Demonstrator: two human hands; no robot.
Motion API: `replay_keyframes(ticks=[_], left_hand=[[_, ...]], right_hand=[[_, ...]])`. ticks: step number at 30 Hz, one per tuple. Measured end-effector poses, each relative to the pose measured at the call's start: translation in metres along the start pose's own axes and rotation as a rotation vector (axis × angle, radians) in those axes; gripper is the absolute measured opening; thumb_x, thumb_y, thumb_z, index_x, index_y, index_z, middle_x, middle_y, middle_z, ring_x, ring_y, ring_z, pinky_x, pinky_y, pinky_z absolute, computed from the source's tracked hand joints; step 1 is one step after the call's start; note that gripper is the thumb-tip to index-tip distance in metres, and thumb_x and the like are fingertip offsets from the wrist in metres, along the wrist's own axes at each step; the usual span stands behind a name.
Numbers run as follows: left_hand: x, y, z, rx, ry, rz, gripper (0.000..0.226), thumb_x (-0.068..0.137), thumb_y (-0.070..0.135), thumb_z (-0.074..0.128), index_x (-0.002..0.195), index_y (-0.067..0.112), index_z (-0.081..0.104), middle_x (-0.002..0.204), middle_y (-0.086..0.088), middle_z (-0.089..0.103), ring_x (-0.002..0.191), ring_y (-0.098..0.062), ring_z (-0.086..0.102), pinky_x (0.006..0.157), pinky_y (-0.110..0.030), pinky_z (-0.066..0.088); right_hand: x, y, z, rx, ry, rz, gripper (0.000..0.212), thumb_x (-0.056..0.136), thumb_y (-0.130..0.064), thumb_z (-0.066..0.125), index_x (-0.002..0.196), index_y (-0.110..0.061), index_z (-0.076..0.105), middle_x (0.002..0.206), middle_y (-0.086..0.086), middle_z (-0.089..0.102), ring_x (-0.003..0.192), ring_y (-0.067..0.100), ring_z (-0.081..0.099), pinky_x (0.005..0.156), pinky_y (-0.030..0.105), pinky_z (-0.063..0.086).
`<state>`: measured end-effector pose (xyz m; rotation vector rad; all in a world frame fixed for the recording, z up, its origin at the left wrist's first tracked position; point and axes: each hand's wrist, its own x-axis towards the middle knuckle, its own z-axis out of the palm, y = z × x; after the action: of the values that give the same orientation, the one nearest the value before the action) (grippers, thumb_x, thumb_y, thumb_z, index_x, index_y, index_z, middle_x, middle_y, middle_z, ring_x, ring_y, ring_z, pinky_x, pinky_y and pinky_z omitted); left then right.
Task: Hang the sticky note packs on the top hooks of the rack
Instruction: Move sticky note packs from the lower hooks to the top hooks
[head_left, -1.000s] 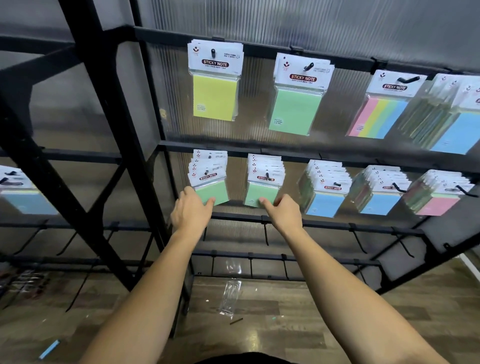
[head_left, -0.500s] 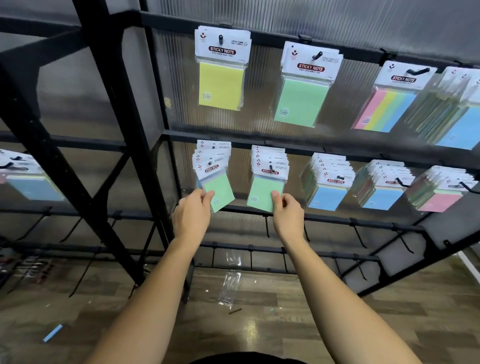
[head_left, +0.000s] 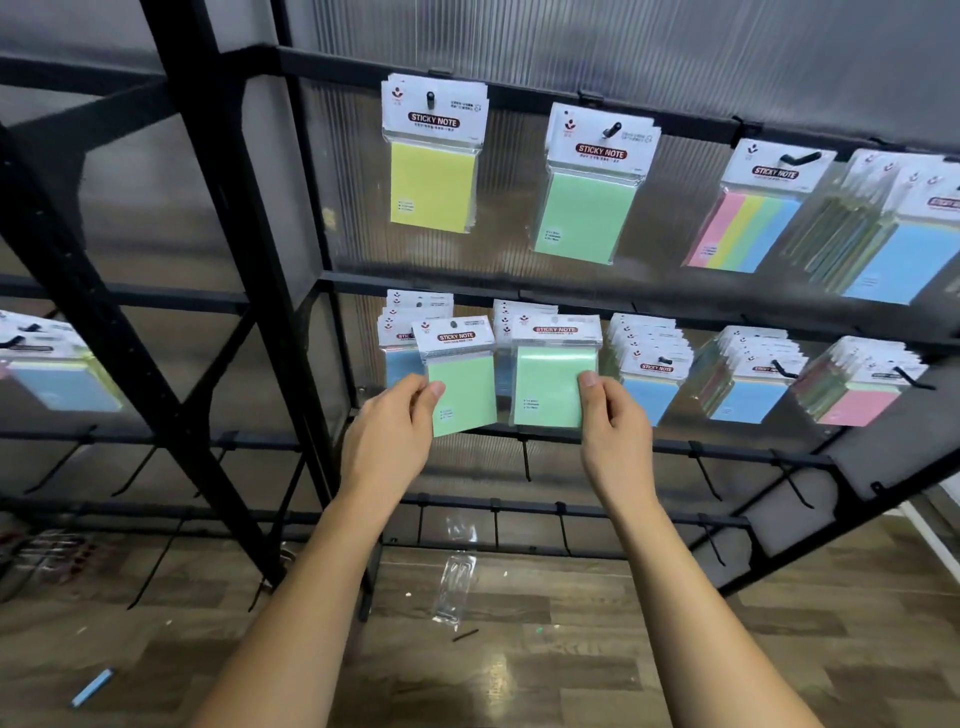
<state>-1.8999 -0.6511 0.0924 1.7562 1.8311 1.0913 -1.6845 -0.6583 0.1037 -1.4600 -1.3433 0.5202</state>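
My left hand (head_left: 389, 434) pinches the lower left edge of a green sticky note pack (head_left: 460, 379), held in front of the second-row stack. My right hand (head_left: 613, 421) pinches the right edge of another green pack (head_left: 550, 382), also held free of its hook. On the top rail hang a yellow pack (head_left: 434, 182), a green pack (head_left: 584, 213), a multicolour pack (head_left: 748, 228) and a bundle with a blue pack in front (head_left: 904, 260). Each top hook's black tip pokes through its card header.
The black rack frame (head_left: 208, 156) has a thick diagonal post at left. Second-row hooks carry stacks of blue (head_left: 649, 374), blue (head_left: 748, 395) and pink (head_left: 857, 400) packs. Lower rails hold bare hooks (head_left: 524, 457). A clear plastic wrapper (head_left: 457, 587) lies on the wooden floor.
Both hands have pulled one green pack each off the second-row hooks and lifted them slightly toward me. The view has tilted a little.
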Motion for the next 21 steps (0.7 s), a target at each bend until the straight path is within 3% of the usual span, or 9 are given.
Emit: replay_keyframes(ticks=[4,8,15,21], left_hand=[[0.007,0.019,-0.007,-0.041,-0.001,0.073,0.029,0.101,0.041,0.046,0.076,0.026,0.047,0.055,0.005,0.042,0.058,-0.021,0.042,0.058,-0.037,0.041],[0.014,0.039,-0.012,-0.048,0.004,0.115,0.027,0.101,0.041,0.046,0.079,0.026,0.047,0.054,0.004,0.039,0.060,-0.024,0.041,0.060,-0.038,0.042],[0.022,0.062,-0.018,-0.062,0.024,0.158,0.030,0.101,0.042,0.045,0.078,0.023,0.048,0.053,0.005,0.041,0.059,-0.022,0.041,0.060,-0.036,0.041],[0.025,0.070,-0.022,-0.084,0.040,0.183,0.029,0.102,0.039,0.046,0.078,0.024,0.049,0.047,0.009,0.040,0.053,-0.012,0.039,0.054,-0.033,0.033]], right_hand=[[0.008,-0.024,-0.017,0.072,0.054,-0.046,0.037,0.106,-0.029,0.046,0.069,-0.026,0.045,0.065,-0.009,0.039,0.062,0.005,0.032,0.056,0.022,0.028],[0.020,-0.047,-0.029,0.091,0.096,-0.133,0.032,0.106,-0.026,0.045,0.081,-0.009,0.056,0.072,0.000,0.047,0.066,0.006,0.038,0.060,0.024,0.031],[0.058,-0.085,-0.040,0.134,0.179,-0.280,0.034,0.106,-0.030,0.044,0.088,-0.004,0.058,0.075,0.001,0.049,0.069,0.006,0.039,0.064,0.029,0.034],[0.085,-0.096,-0.036,0.073,0.179,-0.263,0.031,0.107,-0.032,0.043,0.076,-0.028,0.048,0.061,-0.023,0.045,0.061,0.000,0.037,0.058,0.020,0.029]])
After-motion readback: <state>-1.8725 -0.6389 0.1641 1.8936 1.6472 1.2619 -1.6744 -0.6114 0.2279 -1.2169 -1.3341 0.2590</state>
